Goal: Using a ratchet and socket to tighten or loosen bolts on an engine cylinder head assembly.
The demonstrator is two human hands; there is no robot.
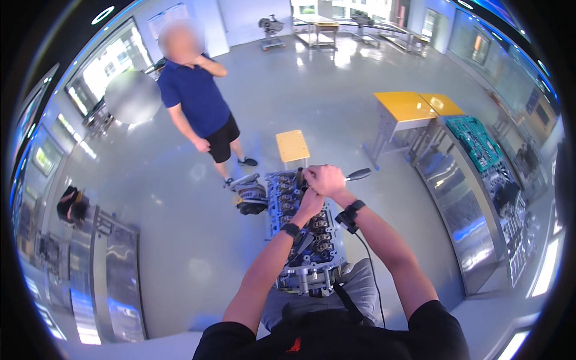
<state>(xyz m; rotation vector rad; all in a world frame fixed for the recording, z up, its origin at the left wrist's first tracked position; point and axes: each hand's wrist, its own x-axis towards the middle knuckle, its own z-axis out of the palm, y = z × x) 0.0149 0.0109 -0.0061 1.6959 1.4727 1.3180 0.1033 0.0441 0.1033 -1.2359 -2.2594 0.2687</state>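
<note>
An engine cylinder head (276, 231) with exposed valve gear lies lengthwise in front of me. Over its far right end, my right hand (327, 180) is closed on what looks like a ratchet wrench. Its dark rounded handle (360, 174) sticks out to the right past my fingers. Just below and against the right hand, my left hand (311, 203) is closed, its fingertips partly covered. What it grips, if anything, cannot be made out. A round dark and metal unit (249, 199) is at the engine's far left side.
A person in a blue shirt (195, 99) stands beyond the engine to the left. Nearby is a small yellow stool (293, 146). On the right are a yellow-topped table (405, 107) and a metal bench (456, 204) bearing a green tool tray (474, 141). Another metal cabinet (123, 279) stands left.
</note>
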